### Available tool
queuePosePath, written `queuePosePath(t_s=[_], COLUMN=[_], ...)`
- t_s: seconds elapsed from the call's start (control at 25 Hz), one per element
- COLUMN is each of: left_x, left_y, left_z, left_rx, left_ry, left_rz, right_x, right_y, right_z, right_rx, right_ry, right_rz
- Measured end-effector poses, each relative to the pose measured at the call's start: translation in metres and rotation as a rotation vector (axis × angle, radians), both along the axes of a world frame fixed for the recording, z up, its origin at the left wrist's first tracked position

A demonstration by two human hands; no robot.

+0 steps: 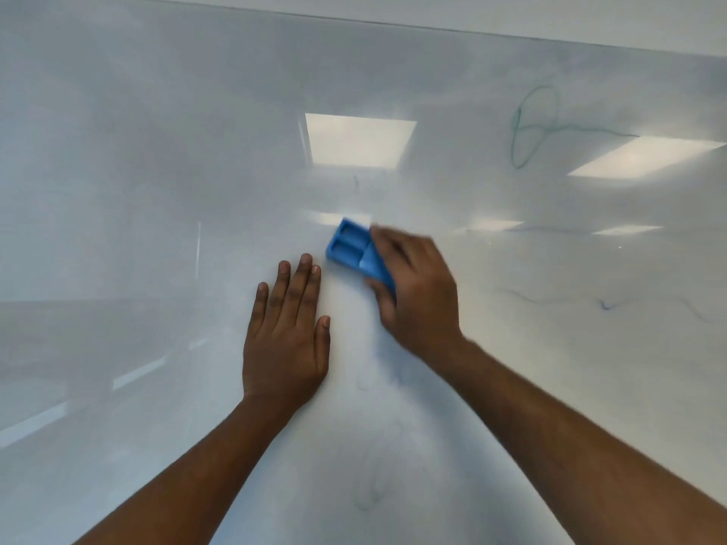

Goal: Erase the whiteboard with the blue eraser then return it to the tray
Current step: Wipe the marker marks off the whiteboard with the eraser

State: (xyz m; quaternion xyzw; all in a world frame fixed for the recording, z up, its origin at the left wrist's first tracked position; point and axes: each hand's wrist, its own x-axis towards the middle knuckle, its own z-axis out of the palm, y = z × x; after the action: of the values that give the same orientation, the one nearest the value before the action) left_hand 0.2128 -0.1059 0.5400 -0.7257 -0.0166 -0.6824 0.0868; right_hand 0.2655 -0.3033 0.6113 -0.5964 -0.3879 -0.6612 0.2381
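A glossy whiteboard [157, 190] fills the view. My right hand [417, 289] grips the blue eraser [352, 249] and presses it against the board near the centre; the hand is slightly blurred. Fingers cover the eraser's lower right end. My left hand [289, 332] lies flat on the board just left of and below the eraser, fingers extended and close together, holding nothing. A green loop scribble [535, 123] remains at the upper right. Thin blue lines [606, 304] run at the right. No tray is in view.
The board's top edge [472, 31] runs across the top of the view. Ceiling light reflections [358, 139] glare on the surface. Faint marker traces [366, 497] show low in the centre between my forearms.
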Motion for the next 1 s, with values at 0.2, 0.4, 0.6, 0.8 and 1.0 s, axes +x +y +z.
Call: queuePosePath(t_s=[0.2, 0.4, 0.6, 0.8, 1.0], left_x=[-0.004, -0.003, -0.009, -0.002, 0.017], left_y=[0.002, 0.000, -0.009, -0.034, -0.072], left_z=[-0.001, -0.001, -0.001, 0.003, 0.021], left_rx=[0.001, -0.017, -0.088, -0.153, -0.072], left_ry=[0.018, 0.028, 0.047, 0.098, 0.139], left_rz=[-0.010, -0.005, -0.068, -0.033, -0.020], right_x=[0.020, 0.007, 0.006, 0.040, 0.027], right_y=[-0.048, -0.020, -0.035, -0.097, -0.080], right_z=[-0.010, 0.076, -0.038, 0.057, 0.026], right_rx=[0.006, 0.303, -0.113, 0.293, 0.128], right_ry=[-0.039, 0.171, -0.042, 0.195, 0.093], right_rz=[-0.096, -0.035, -0.102, -0.172, -0.111])
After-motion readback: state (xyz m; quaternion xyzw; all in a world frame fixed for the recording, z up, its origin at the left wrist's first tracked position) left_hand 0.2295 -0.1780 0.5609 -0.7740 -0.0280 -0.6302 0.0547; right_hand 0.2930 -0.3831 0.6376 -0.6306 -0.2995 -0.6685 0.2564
